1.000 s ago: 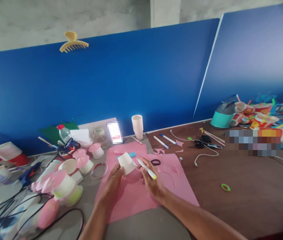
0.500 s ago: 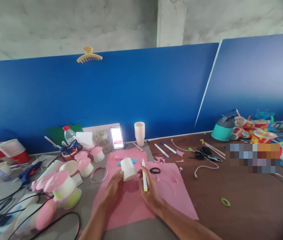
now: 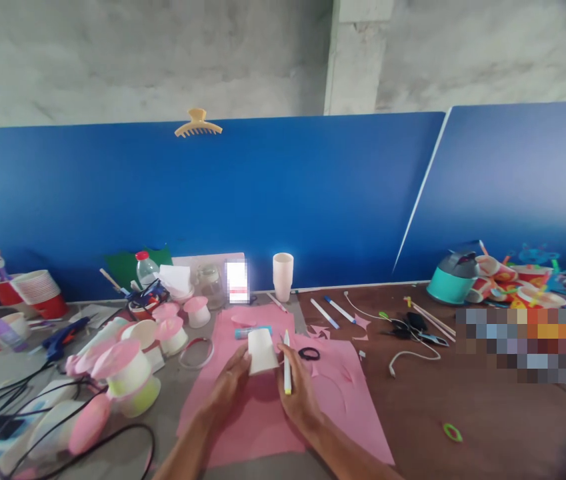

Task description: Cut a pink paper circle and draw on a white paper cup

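Now, your left hand [image 3: 227, 390] grips a white cup [image 3: 261, 351], fingers closed on its side, held just above the pink paper [image 3: 263, 413]. Your right hand [image 3: 300, 393] pinches a pen [image 3: 287, 363], tip away from you, beside the cup. Steady the cup firmly and bring the pen up slowly. Behind, a stack of cups [image 3: 283, 275] stands on the counter [image 3: 463, 407]; what's inside I can't tell.

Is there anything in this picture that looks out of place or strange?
Yes. A yellow hair claw is clipped on the top edge of the blue partition, far from the craft things on the table. The left hand holds a white cup upside down; the right hand holds a pen.
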The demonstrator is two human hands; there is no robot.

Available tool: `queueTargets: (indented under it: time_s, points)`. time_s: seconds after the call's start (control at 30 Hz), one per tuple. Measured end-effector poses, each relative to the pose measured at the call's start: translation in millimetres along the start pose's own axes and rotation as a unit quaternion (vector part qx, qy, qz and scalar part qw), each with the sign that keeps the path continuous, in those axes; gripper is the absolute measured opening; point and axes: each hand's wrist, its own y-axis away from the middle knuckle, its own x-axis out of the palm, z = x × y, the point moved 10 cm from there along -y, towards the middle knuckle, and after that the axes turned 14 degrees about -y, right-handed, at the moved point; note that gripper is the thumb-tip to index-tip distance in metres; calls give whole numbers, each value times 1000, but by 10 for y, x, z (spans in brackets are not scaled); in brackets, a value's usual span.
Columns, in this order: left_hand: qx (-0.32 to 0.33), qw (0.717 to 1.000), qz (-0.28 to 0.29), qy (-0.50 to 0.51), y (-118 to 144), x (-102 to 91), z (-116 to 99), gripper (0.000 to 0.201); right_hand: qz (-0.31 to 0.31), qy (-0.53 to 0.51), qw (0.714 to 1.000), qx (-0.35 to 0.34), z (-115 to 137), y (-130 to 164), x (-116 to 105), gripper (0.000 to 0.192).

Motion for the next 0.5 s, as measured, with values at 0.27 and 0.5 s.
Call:
queueTargets:
  time_s: [0.27, 0.5]
  points:
    - [-29, 998, 26, 49, -35, 34, 122, 37, 3, -20, 1000, -18, -43, 28, 21, 50]
    - [-29, 998, 19, 46, -16, 26, 87, 36, 23, -34, 999, -8, -37, 23, 68, 50]
